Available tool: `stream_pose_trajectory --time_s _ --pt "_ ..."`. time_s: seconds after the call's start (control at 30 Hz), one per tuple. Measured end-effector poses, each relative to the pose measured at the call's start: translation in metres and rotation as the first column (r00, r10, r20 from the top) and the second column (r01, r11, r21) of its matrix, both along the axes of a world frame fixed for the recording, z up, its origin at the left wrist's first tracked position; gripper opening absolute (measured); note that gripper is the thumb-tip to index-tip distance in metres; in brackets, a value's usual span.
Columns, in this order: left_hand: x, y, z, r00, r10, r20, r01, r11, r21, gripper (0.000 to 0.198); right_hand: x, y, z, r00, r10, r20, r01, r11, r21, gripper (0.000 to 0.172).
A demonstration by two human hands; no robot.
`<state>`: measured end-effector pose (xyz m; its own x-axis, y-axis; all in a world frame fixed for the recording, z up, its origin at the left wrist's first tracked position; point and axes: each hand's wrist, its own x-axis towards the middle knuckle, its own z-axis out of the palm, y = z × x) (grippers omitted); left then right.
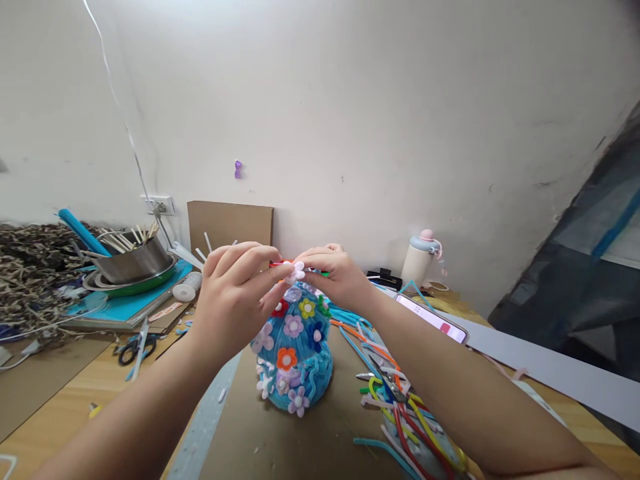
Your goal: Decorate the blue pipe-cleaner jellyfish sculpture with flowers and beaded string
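Note:
My left hand (235, 293) and my right hand (333, 273) meet above a blue pipe-cleaner vase shape (295, 353) dotted with small coloured flowers. Between the pinched fingertips of both hands is a small pale pink pipe-cleaner flower (295, 271) on a thin red and green stem. The blue shape stands upright on a brown cardboard sheet (280, 440) just below my hands. Fingers of both hands are closed around the flower and its stem.
Loose coloured pipe cleaners (405, 413) and pliers lie at the right under my forearm. A phone (433, 319), a white bottle (420, 260), scissors (135, 348), a metal pot with sticks (133, 260), a tape roll (186, 288) and dried twine (30, 273) surround the work area.

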<state>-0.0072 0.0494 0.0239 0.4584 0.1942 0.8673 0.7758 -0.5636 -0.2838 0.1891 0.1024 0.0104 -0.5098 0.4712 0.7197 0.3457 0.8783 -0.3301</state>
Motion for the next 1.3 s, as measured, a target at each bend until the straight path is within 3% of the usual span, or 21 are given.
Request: stream_pose_trajectory --time_s 0.5,0.67,0.87,1.0,1.13,1.2,1.3 --pt "0.0 0.002 -0.002 1.0 0.004 0.002 -0.004 0.999 -0.039 0.014 0.001 0.002 -0.001 1.0 -0.007 0.004 0.007 1.0 -0.012 0.017" --pt "-0.003 -0.001 0.0 1.0 -0.007 0.028 0.009 0.996 -0.091 0.028 0.002 0.002 -0.001 1.0 -0.001 -0.007 0.001 1.0 -0.024 0.014" --pt "-0.012 -0.012 -0.002 0.966 0.021 0.256 0.043 0.969 -0.242 0.039 0.004 0.0 -0.003 1.0 -0.028 -0.004 0.028 0.998 -0.058 0.018" --pt "-0.022 -0.006 -0.017 0.867 0.098 0.489 0.153 0.881 -0.448 0.038 0.01 -0.001 -0.007 0.998 -0.037 -0.044 0.035 0.998 -0.061 0.026" --pt "-0.025 0.003 -0.039 0.658 0.154 0.737 0.451 0.704 -0.549 0.046 0.019 -0.005 -0.023 0.961 -0.086 -0.263 0.048 0.988 -0.147 0.028" --pt "-0.021 0.007 -0.048 0.535 0.187 0.824 0.587 0.619 -0.522 0.049 0.02 -0.009 -0.038 0.855 -0.194 -0.482 0.064 0.96 -0.273 0.028" --pt "-0.012 0.009 -0.06 0.377 0.232 0.897 0.734 0.516 -0.442 0.06 0.014 -0.017 -0.066 0.534 -0.407 -0.741 0.111 0.903 -0.416 0.029"
